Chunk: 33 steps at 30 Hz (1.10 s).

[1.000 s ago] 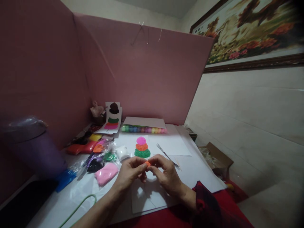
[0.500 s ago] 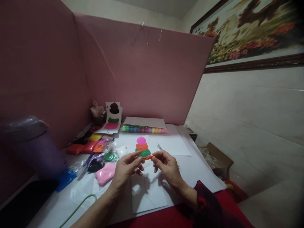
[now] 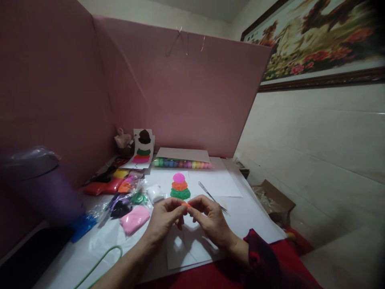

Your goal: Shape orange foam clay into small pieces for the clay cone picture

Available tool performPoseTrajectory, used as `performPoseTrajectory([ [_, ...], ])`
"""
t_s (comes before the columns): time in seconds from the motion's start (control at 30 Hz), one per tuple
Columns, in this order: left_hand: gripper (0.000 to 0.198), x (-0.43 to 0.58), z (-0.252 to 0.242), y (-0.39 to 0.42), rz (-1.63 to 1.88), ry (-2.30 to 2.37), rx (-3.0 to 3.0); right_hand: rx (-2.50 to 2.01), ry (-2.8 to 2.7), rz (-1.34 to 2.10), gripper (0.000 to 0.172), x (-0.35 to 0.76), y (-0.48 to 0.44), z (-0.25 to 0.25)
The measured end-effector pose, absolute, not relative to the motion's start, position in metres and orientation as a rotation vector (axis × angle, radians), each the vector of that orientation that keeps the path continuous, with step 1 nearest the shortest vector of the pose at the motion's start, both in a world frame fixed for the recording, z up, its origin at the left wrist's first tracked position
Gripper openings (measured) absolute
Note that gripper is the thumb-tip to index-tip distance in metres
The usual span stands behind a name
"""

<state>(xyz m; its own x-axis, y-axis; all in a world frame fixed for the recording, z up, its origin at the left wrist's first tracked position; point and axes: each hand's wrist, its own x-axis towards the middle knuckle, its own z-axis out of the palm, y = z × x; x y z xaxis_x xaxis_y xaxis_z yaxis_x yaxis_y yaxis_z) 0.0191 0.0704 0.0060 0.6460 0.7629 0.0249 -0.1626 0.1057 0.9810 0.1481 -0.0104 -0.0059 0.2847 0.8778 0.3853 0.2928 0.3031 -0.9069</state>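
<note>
Bordering the white tabletop (image 3: 249,218) beneath both hands (image 3: 162,216) (image 3: 213,218), pink panels (image 3: 186,96).

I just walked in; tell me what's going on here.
The person's left grip and right grip pinch a small orange piece between them, above a white sheet. Just beyond lies a three-tiered pink, orange and green shape. A slim metal tool rests to the right; a pink packet lies to the left.

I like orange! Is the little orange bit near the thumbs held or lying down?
Held: the left hand and right hand pinch the orange bit from both sides.
</note>
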Motion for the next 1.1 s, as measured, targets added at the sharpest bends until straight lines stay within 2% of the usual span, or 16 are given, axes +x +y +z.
performPoseTrajectory([
  [0.2,0.027,0.019,0.0,0.079,0.908,0.613,1.086,-1.156,-1.045,0.611,0.015,0.155,-0.003,-0.008],
  [0.37,0.043,0.017,0.0,0.078,0.846,0.588,1.104,-1.088,-1.045,0.684,0.016,0.158,0.001,-0.009],
  [0.57,0.029,0.018,0.0,0.074,0.703,0.476,1.323,-1.132,-1.215,0.677,0.012,0.149,-0.007,-0.005],
  [0.73,0.024,0.018,0.002,0.073,0.726,0.482,1.337,-1.212,-1.218,0.605,0.018,0.148,-0.01,-0.004],
  [0.9,0.019,0.018,0.005,0.071,0.709,0.482,1.352,-1.191,-1.261,0.63,0.012,0.148,-0.01,-0.005],
  [1.1,0.019,0.018,0.003,0.076,0.829,0.572,1.153,-1.125,-1.081,0.676,0.016,0.153,-0.003,-0.006],
])
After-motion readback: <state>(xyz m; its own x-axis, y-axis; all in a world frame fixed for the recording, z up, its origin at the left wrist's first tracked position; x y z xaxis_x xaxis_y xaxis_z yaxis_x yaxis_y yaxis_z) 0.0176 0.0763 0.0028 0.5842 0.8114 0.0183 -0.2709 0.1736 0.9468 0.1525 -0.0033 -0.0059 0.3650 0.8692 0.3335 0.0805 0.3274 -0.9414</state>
